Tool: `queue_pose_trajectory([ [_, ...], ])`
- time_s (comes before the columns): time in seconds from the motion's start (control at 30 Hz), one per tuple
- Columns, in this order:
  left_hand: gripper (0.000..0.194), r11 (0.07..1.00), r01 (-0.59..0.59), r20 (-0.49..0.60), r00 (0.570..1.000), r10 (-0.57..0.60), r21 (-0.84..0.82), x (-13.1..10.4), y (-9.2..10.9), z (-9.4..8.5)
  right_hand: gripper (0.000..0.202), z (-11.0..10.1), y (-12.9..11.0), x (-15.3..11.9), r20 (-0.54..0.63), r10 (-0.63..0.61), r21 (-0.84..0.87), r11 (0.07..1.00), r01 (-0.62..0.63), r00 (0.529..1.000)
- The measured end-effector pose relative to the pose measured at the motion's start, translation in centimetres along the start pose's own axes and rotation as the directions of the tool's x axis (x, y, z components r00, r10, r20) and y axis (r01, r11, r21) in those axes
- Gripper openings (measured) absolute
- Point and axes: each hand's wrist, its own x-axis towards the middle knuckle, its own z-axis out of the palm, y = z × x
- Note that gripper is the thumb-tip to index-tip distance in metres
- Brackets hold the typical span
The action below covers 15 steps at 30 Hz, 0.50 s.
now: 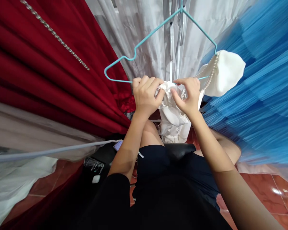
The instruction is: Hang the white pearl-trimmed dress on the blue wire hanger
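A white dress (174,115) with strings of pearls hangs on a light blue hanger (156,29). One pearl strap (214,72) and a white puffed piece of the fabric (230,73) lie over the hanger's right shoulder. The left shoulder is bare. My left hand (147,93) is closed on the top edge of the dress by the lower bar, its thumb beside a pearl string. Close by, my right hand (189,95) grips the same edge with curled fingers, thumb on the front. The hands hide part of the bar.
Red fabric (93,70) with a beaded chain (55,33) hangs to the left, blue tulle (261,95) to the right. White drapes (144,28) and metal poles (172,48) stand behind. A phone (117,145) and a white case (96,179) lie at lower left, above red floor tiles (264,191).
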Motion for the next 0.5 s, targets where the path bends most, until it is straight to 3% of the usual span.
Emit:
queue_pose_trajectory([
  [0.17,0.012,1.0,-0.018,-0.02,1.0,0.018,0.012,0.1,-0.2,0.1,0.036,0.1,-0.2,-0.2,-0.035,0.032,0.011,0.999,-0.032,0.999],
  [0.33,0.013,1.0,-0.003,-0.021,1.0,0.003,0.011,0.0,-0.1,0.4,0.038,-0.7,-0.1,-0.3,0.096,0.045,-0.017,0.999,-0.043,0.994],
  [0.5,0.014,1.0,0.009,-0.031,0.999,-0.008,0.018,0.1,-0.1,0.4,0.038,-0.8,0.1,-0.4,0.137,0.004,-0.092,0.996,0.009,0.991],
])
